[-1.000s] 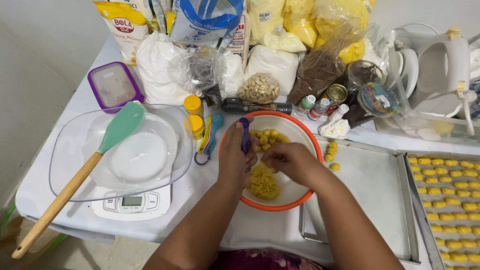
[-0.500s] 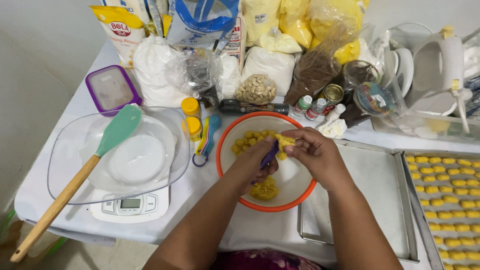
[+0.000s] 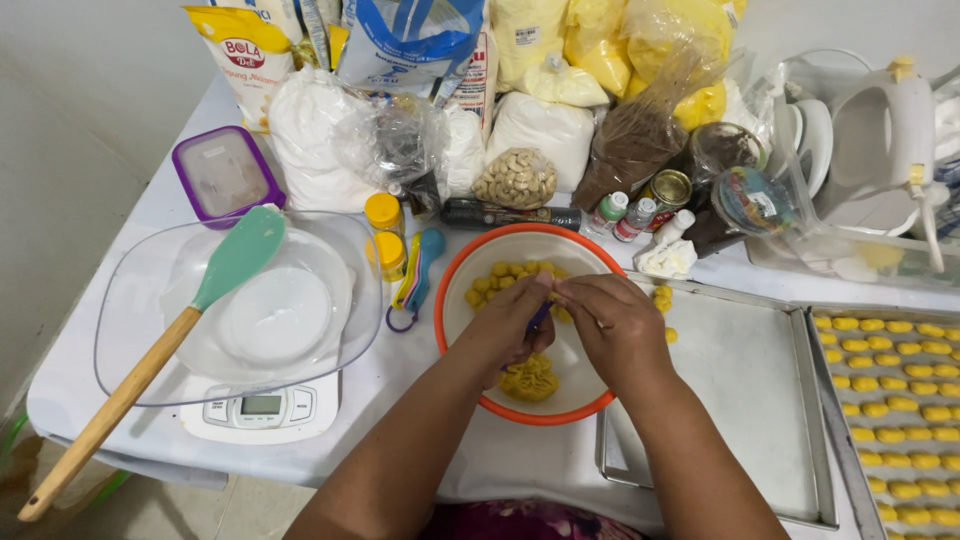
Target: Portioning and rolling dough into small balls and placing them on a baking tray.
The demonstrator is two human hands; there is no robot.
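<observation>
An orange-rimmed bowl sits near the middle of the desk's front edge; it holds small yellow dough pieces along its far side and a lump of yellow dough near its front rim. To its left a clear glass bowl rests on a white kitchen scale, with a green spatula on a wooden handle laid across it. To the right, an empty metal tray lies at the front edge, and beyond it a second tray at the right corner carries rows of shaped yellow pieces. Bags, a purple-lidded box, cashews and small bottles crowd the desk's back edge.

Both hands meet over the orange-rimmed bowl. The left hand is curled narrow around a purple tool, mostly hidden. The right hand is nearly closed, fingertips pinching at something small against the left hand's fingertips; what it is cannot be told.
</observation>
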